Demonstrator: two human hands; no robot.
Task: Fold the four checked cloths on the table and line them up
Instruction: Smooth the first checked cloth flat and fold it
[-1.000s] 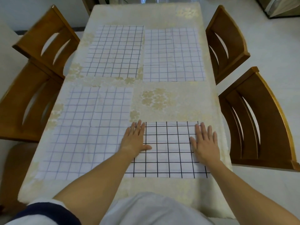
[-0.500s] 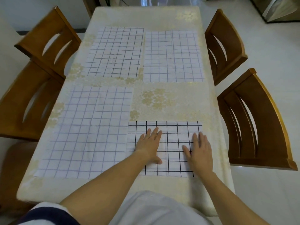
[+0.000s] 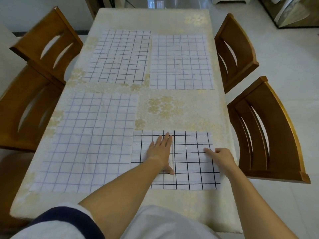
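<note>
- Pressing flat on middle of bold-checked cloth [image 3: 193, 163] with left hand [image 3: 161, 150], fingers straight, released.
- Grasping same cloth's right edge with right hand [image 3: 221, 156], fingers curled.
- Bold-checked cloth at near-right of desk [image 3: 181, 109], just beside near-left cloth [image 3: 89, 144].
- Far-left cloth [image 3: 119, 56] and far-right cloth [image 3: 181, 62] spread flat, side by side.

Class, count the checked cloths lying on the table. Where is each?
4: far-left cloth, far-right cloth, near-left cloth, near-right cloth. None seems hidden.
</note>
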